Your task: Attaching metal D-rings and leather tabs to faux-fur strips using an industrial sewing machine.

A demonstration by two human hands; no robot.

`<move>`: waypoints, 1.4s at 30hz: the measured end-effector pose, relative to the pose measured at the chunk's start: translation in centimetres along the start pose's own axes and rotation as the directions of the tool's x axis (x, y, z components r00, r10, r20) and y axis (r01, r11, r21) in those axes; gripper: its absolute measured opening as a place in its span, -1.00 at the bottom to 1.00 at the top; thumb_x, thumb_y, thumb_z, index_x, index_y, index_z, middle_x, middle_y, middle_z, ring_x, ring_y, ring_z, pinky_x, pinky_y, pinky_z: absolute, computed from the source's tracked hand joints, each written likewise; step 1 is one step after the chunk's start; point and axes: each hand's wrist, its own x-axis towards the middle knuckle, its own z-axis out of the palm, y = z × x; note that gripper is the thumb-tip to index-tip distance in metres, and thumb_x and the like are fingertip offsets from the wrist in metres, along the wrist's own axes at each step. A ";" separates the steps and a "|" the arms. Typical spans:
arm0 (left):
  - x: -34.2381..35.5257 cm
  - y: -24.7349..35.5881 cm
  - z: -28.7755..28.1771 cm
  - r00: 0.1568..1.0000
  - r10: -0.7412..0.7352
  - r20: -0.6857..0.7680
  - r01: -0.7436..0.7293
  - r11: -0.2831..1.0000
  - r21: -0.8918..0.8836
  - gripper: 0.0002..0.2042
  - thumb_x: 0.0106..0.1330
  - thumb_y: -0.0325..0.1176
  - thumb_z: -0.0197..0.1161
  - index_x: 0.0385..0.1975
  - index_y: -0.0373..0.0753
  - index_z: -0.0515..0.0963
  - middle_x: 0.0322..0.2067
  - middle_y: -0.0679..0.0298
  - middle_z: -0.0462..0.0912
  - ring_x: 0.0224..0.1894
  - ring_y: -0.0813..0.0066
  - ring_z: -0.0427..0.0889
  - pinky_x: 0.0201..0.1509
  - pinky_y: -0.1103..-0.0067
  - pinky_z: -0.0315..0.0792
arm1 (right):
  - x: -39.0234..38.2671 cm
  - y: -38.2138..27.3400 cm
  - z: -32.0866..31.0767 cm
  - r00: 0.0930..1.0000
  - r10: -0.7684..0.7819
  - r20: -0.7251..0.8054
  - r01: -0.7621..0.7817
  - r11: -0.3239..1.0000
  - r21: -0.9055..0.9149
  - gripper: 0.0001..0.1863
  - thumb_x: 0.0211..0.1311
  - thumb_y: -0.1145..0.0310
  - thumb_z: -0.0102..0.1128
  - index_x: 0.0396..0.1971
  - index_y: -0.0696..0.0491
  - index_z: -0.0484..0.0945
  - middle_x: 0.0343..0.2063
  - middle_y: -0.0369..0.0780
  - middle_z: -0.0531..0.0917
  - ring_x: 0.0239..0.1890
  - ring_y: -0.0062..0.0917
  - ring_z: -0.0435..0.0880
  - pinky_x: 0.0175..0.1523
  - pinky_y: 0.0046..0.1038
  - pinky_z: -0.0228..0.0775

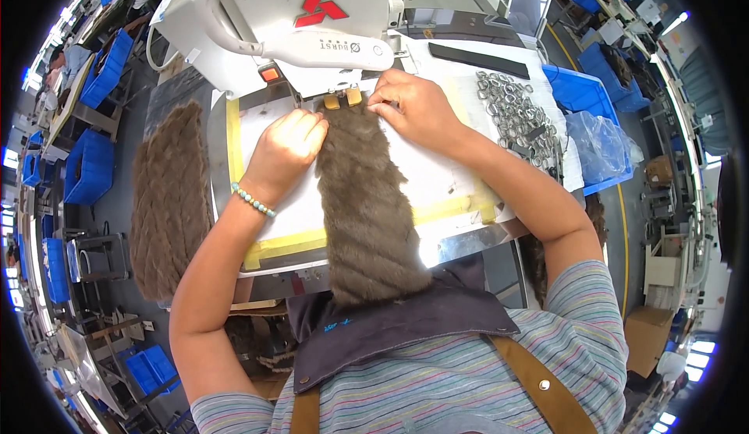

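A long brown fur strip runs from the sewing machine down over the table's front edge to my apron. Its far end lies at the machine's brass-coloured clamp foot. My left hand is closed on the strip's far left corner, knuckles up. On the opposite side, my right hand pinches the far right edge between thumb and fingers, close to the clamp. The exact contact under the fingertips is partly hidden.
Brown fur pieces hang at the left of the table. To the right lie many metal rings and a dark flat bar. Beyond them a blue bin holds clear plastic. Yellow tape borders the white work surface.
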 end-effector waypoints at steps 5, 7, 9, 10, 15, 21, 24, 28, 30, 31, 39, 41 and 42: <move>0.0 0.0 0.2 0.999 -0.025 -0.045 0.024 0.999 -0.032 -0.80 0.18 -0.57 0.34 -0.19 -0.36 0.68 -0.17 0.12 0.77 -0.10 0.22 0.76 0.03 0.41 0.68 | -0.2 0.3 0.2 0.999 -0.016 -0.032 0.016 1.000 0.004 -0.91 0.33 0.39 0.42 -0.25 0.08 0.77 -0.21 -0.28 0.75 -0.19 -0.38 0.75 -0.09 -0.38 0.59; 0.0 0.2 0.5 0.994 -0.110 -0.027 0.108 0.991 -0.074 -0.78 0.20 -0.58 0.32 -0.15 -0.37 0.67 -0.08 0.06 0.78 -0.07 0.17 0.76 0.09 0.36 0.67 | -0.3 0.5 0.3 0.996 -0.059 -0.062 0.058 0.998 -0.011 -0.90 0.33 0.38 0.42 -0.24 0.07 0.77 -0.18 -0.29 0.77 -0.15 -0.37 0.76 -0.06 -0.38 0.60; -0.3 0.2 0.8 0.988 -0.150 -0.020 0.147 0.983 -0.105 -0.78 0.21 -0.58 0.31 -0.13 -0.37 0.66 -0.05 0.05 0.78 -0.07 0.16 0.75 0.09 0.35 0.67 | -0.3 0.5 0.3 0.980 -0.188 -0.059 0.182 0.978 -0.099 -0.90 0.34 0.38 0.42 -0.24 0.07 0.75 -0.12 -0.28 0.80 -0.07 -0.35 0.76 0.01 -0.36 0.63; -0.5 0.2 0.9 0.982 -0.189 -0.012 0.186 0.973 -0.137 -0.78 0.22 -0.58 0.31 -0.12 -0.37 0.66 -0.02 0.04 0.79 -0.08 0.15 0.75 0.10 0.35 0.66 | -0.3 0.4 0.3 0.980 -0.188 -0.060 0.182 0.978 -0.098 -0.90 0.34 0.38 0.42 -0.24 0.07 0.75 -0.12 -0.28 0.80 -0.07 -0.35 0.76 0.01 -0.36 0.63; -0.2 0.2 0.9 0.980 -0.196 0.015 0.196 0.967 -0.165 -0.79 0.24 -0.58 0.30 -0.13 -0.36 0.66 -0.04 0.08 0.79 -0.11 0.15 0.74 0.07 0.33 0.66 | -0.1 0.5 0.2 0.964 -0.266 -0.028 0.258 0.952 -0.165 -0.90 0.34 0.38 0.38 -0.31 0.09 0.71 -0.27 -0.27 0.78 -0.11 -0.31 0.74 -0.05 -0.28 0.63; 0.2 -0.1 0.7 0.983 -0.181 -0.023 0.175 0.972 -0.153 -0.81 0.24 -0.58 0.32 -0.15 -0.33 0.67 -0.09 0.08 0.79 -0.17 0.15 0.71 0.00 0.35 0.63 | 0.6 1.0 0.0 0.959 -0.283 -0.021 0.271 0.935 -0.230 -0.92 0.28 0.44 0.41 -0.25 0.06 0.74 -0.22 -0.25 0.80 -0.15 -0.31 0.76 -0.06 -0.31 0.64; 0.3 0.1 0.4 0.978 -0.206 -0.017 0.201 0.967 -0.159 -0.85 0.28 -0.57 0.33 -0.17 -0.33 0.66 -0.16 0.09 0.76 -0.18 0.14 0.69 -0.02 0.33 0.62 | 0.6 1.1 -0.2 0.948 -0.314 -0.054 0.293 0.926 -0.240 -0.96 0.21 0.48 0.33 -0.35 0.02 0.67 -0.33 -0.25 0.72 -0.23 -0.28 0.71 -0.16 -0.25 0.61; 0.2 0.1 0.4 0.942 -0.327 0.071 0.331 0.882 -0.335 -0.92 0.37 -0.54 0.35 -0.22 -0.36 0.60 -0.23 -0.01 0.73 -0.16 -0.05 0.66 0.01 0.21 0.57 | 0.7 0.9 0.1 0.937 -0.342 -0.065 0.321 0.921 -0.220 -0.91 0.12 0.53 0.31 -0.37 0.04 0.63 -0.36 -0.22 0.67 -0.21 -0.27 0.69 -0.16 -0.26 0.62; 0.1 0.3 0.3 0.937 -0.345 0.054 0.341 0.869 -0.358 -0.92 0.34 -0.55 0.37 -0.25 -0.34 0.61 -0.24 0.00 0.74 -0.16 -0.05 0.67 -0.02 0.20 0.57 | 0.5 0.5 -0.2 0.928 -0.367 -0.060 0.350 0.916 -0.195 -0.88 0.10 0.54 0.31 -0.34 0.08 0.63 -0.32 -0.23 0.69 -0.18 -0.28 0.70 -0.11 -0.28 0.63; 0.1 0.3 0.3 0.933 -0.356 0.058 0.352 0.866 -0.355 -0.91 0.33 -0.55 0.38 -0.25 -0.33 0.61 -0.25 0.02 0.74 -0.17 -0.04 0.68 -0.03 0.20 0.58 | 0.5 0.6 -0.2 0.920 -0.389 -0.049 0.372 0.905 -0.205 -0.86 0.08 0.53 0.32 -0.32 0.06 0.64 -0.28 -0.26 0.71 -0.16 -0.30 0.70 -0.08 -0.30 0.64; 0.5 0.8 -0.1 0.957 -0.289 -0.015 0.275 0.923 -0.270 -0.87 0.28 -0.55 0.42 -0.24 -0.34 0.63 -0.25 0.09 0.77 -0.20 0.05 0.70 -0.09 0.28 0.61 | -0.2 1.0 -0.3 0.909 -0.415 0.039 0.412 0.881 -0.235 -0.77 0.12 0.50 0.29 -0.19 0.04 0.72 -0.22 -0.30 0.76 -0.07 -0.37 0.75 -0.04 -0.31 0.65; 0.5 0.8 0.0 0.955 -0.294 -0.034 0.274 0.922 -0.273 -0.87 0.28 -0.56 0.42 -0.23 -0.34 0.64 -0.25 0.08 0.77 -0.22 0.05 0.70 -0.10 0.28 0.61 | -0.3 0.9 -0.2 0.908 -0.419 0.026 0.412 0.878 -0.243 -0.77 0.12 0.50 0.29 -0.19 0.04 0.72 -0.22 -0.30 0.76 -0.07 -0.37 0.75 -0.05 -0.31 0.66; 0.5 0.8 0.0 0.954 -0.299 -0.023 0.281 0.920 -0.274 -0.86 0.28 -0.56 0.42 -0.21 -0.34 0.64 -0.25 0.07 0.77 -0.22 0.04 0.70 -0.11 0.28 0.62 | -0.2 0.9 -0.2 0.907 -0.421 0.012 0.410 0.877 -0.249 -0.78 0.13 0.50 0.29 -0.19 0.04 0.72 -0.22 -0.30 0.77 -0.08 -0.37 0.76 -0.05 -0.31 0.66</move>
